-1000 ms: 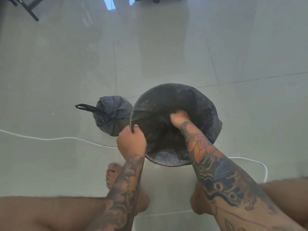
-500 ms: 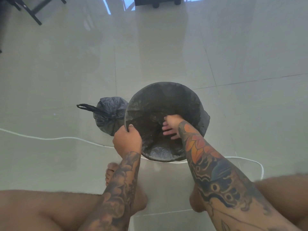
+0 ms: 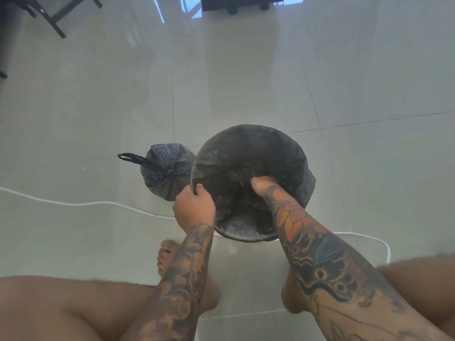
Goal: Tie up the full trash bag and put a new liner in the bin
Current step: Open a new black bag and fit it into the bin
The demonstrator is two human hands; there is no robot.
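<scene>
Since half a second ago the right hand (image 3: 262, 184) is reaching deeper into the new liner (image 3: 236, 153), fingers now hidden, so its grip cannot be told. At frame centre the left hand (image 3: 193, 209) is clamping the rim of the bin (image 3: 246, 236), thumb hooked over the liner edge. Just left of the bin, touching it, the tied trash bag (image 3: 165, 173) is sitting on the tiled floor (image 3: 98, 107), a white cable (image 3: 73, 203) running beside it.

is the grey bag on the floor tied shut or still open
Tied shut. The grey bag is gathered into a knot at its top, with its dark handles trailing out to the left.
</scene>
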